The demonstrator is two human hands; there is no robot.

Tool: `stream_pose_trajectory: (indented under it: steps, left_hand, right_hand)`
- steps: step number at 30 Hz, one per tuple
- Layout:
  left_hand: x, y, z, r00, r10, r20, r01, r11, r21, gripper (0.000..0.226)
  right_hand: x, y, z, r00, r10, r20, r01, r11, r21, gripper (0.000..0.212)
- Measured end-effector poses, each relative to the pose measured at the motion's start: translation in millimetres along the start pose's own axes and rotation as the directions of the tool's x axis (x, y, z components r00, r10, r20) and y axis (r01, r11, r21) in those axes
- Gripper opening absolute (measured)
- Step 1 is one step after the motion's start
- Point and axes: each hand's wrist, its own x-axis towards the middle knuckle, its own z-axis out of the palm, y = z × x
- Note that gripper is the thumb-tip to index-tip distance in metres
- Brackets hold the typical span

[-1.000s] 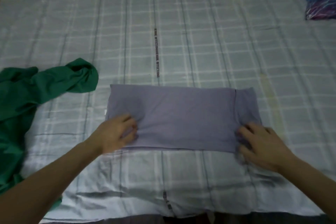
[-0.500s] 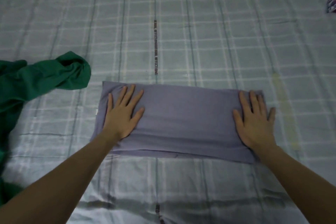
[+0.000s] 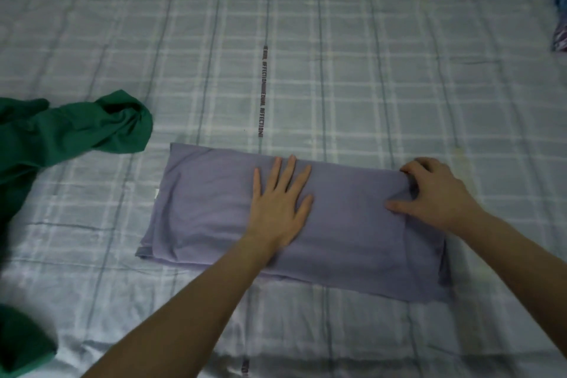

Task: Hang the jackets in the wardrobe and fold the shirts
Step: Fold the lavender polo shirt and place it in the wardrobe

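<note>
The green garment (image 3: 58,135) at the bed's left edge is cut off by the frame, so its full shape cannot be made out; a second dark green patch shows at the near left corner, also cropped. At the far right edge a blue and purple patterned cloth (image 3: 560,9) is only a sliver, too little to identify. The printed line of letters on the checked bedsheet (image 3: 337,55) is too blurred to read with certainty.

The folded purple shirt (image 3: 211,209) lies as a long rectangle across the near middle of the bed, its long sides roughly parallel to the near edge. A small pale tag shows at its left end. Its right end is partly covered by the right hand.

The left hand (image 3: 280,209) lies flat, palm down, on the middle of the shirt, fingers (image 3: 290,175) straight and slightly spread, pointing toward the far edge; its forearm reaches in from the near left. The right hand (image 3: 435,196) sits at the shirt's right end with its fingers curled over and gripping the fabric's far right corner, the thumb lying on top of the cloth toward the middle. The cloth bunches in small folds under this grip.
</note>
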Motion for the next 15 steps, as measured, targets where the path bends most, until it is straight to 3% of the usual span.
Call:
stream_pose_trajectory:
  steps: [4, 11, 15]
  left_hand:
    - [0, -4, 20, 0.999, -0.044, 0.031, 0.042, 0.997, 0.063, 0.061]
    - [4, 1, 13, 0.996, -0.056, 0.074, 0.054, 0.998, 0.020, 0.062]
    - [-9, 12, -18, 0.996, -0.001, -0.090, -0.019, 0.974, -0.225, 0.056]
  right_hand:
    - [18, -2, -29, 0.986, -0.055, 0.160, 0.042, 0.995, 0.087, 0.032]
    - [18, -43, -76, 0.854, 0.052, 0.518, -0.030, 0.998, -0.050, 0.025]
    - [-2, -107, -107, 0.784, 0.014, 0.621, -0.149, 0.975, 0.166, 0.021]
